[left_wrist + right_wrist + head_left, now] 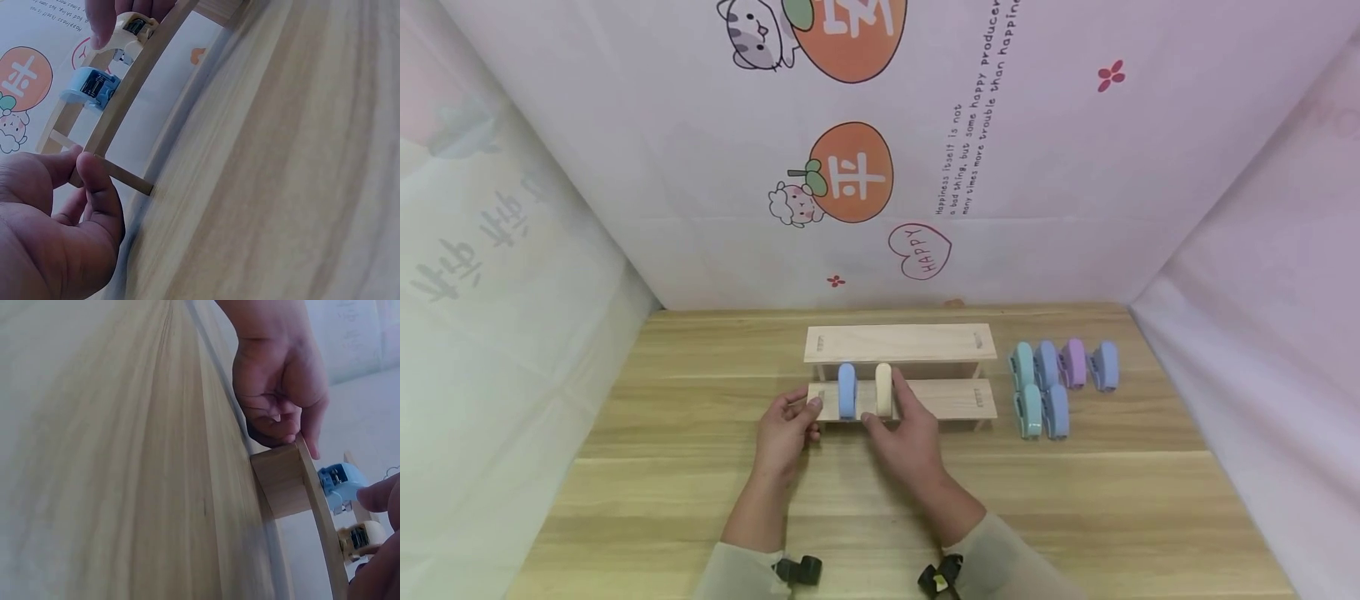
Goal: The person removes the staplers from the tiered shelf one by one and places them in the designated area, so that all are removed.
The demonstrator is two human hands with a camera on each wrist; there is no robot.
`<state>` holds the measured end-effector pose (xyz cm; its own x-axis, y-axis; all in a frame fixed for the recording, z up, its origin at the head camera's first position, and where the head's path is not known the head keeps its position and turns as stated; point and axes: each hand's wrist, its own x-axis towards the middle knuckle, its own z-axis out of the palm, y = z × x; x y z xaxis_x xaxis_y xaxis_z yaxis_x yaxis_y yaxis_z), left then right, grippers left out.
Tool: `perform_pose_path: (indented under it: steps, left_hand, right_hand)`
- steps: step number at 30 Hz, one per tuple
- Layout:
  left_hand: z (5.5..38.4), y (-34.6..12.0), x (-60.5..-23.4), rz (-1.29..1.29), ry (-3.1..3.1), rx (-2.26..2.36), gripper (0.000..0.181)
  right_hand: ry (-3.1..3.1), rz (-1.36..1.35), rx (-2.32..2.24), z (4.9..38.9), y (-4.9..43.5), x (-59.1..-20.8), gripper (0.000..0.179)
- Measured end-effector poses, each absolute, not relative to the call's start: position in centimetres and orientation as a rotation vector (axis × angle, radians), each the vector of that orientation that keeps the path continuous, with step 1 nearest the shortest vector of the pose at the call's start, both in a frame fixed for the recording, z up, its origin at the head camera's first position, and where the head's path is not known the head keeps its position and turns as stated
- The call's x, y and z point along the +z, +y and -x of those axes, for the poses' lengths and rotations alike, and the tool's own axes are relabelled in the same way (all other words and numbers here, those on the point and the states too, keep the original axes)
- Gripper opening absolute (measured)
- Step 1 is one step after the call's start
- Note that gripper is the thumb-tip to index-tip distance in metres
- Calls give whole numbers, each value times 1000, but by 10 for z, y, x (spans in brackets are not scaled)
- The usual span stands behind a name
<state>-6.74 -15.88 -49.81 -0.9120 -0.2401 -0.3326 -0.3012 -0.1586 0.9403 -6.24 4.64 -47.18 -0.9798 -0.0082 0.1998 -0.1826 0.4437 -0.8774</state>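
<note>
A two-step wooden rack [936, 400] stands on the table. On its lower step sit a blue stapler [847, 392] and, to the right, a cream stapler [883, 390]. My left hand [784, 433] pinches the left end of the lower step between thumb and fingers, also plain in the left wrist view. With thumb on one side and fingers on the other, my right hand [912, 437] holds the cream stapler on the step. In the right wrist view, the blue stapler [340, 482] stands close to the right thumb [376, 494].
To the right of the rack, several staplers in teal, blue and purple [1075, 363] lie in two rows on the wooden table [700, 358]. The rack's upper step [898, 342] is behind the lower one. A printed white cloth [1037, 242] hangs at the back, with cloth on both sides.
</note>
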Motion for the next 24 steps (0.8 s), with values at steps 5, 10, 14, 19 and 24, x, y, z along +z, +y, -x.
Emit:
perform_pose_path:
  steps: [5,10,14,19,24]
  left_hand:
    - [68,-159,-498,653,1998,2271,42]
    - [69,-160,-499,658,1992,2273,41]
    - [69,-160,-500,649,1992,2275,42]
    - [69,-160,-500,652,1993,2274,42]
    - [69,-161,-500,648,1999,2269,42]
  right_hand:
    - [-2526,-147,1535,65,39,-472,83]
    - [-2515,-177,1551,67,37,-471,75]
    - [-2521,-196,1571,69,37,-471,71]
    - [-2532,-178,1572,69,38,-472,67]
    - [-2511,-170,1560,70,39,-472,65]
